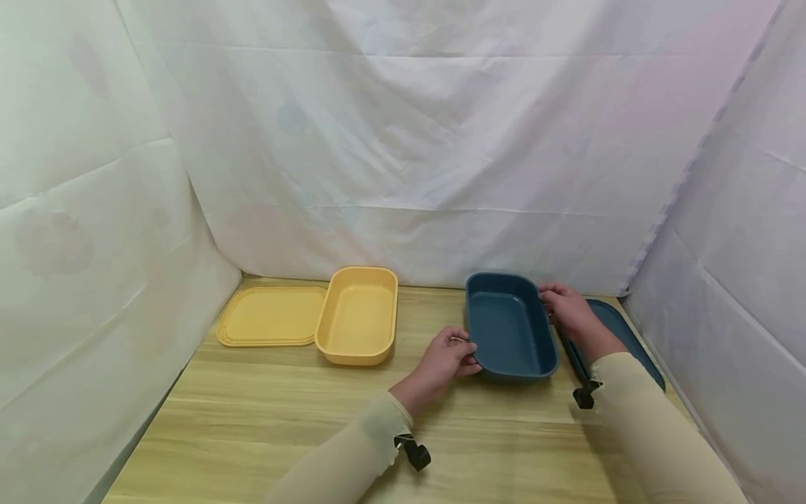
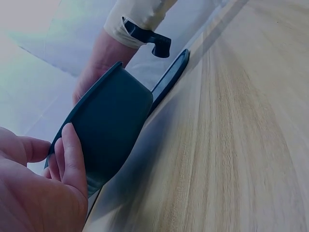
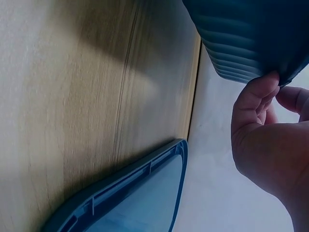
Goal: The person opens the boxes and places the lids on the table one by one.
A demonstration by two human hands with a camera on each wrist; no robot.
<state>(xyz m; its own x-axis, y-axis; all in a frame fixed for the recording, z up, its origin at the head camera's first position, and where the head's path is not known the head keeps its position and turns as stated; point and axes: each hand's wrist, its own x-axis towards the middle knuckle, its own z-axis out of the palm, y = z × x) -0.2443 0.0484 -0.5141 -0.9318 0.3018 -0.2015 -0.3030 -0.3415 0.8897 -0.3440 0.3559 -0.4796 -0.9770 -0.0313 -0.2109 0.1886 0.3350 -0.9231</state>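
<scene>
A dark blue rectangular food container (image 1: 508, 332) without a lid is held between both hands, its hollow side up, and it appears raised slightly off the table. My left hand (image 1: 443, 360) pinches the rim at the near left, thumb on the edge and fingers curled under it; the left wrist view shows this grip on the container's side (image 2: 108, 121). On the far right side, my right hand (image 1: 569, 311) pinches the rim, as the right wrist view shows at the container's ribbed wall (image 3: 236, 43). A matching blue lid (image 1: 620, 329) lies beneath the right forearm.
On the left, a yellow container (image 1: 357, 322) stands open side up, touching or slightly overlapping a flat yellow lid (image 1: 272, 316). The wooden table (image 1: 264, 427) is bounded by white cloth (image 1: 390, 161) at the back and both sides.
</scene>
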